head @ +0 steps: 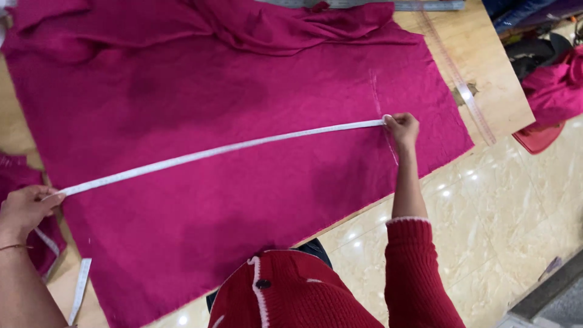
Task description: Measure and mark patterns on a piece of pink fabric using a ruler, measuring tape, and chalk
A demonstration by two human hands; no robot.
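The left hand pinches one end of a white measuring tape at the near-left edge of a magenta cloth, fingers closed on the tape. The right hand is closed on the tape's other end, pressing it down on the cloth toward its right side, just beside a faint pale line drawn there. Between the hands the tape runs taut and straight across the cloth.

The cloth lies spread flat over the wooden tabletop, its far edge bunched in folds. A long clear ruler rests on the tabletop past the cloth's right edge. A loose tail of tape hangs below the left hand, off the cloth's near-left corner.

As I judge it, the measuring is under way: the cloth is laid out, one line appears already marked, and the tape is set across the width. No cut shows anywhere on the cloth, so cutting seems not yet begun.
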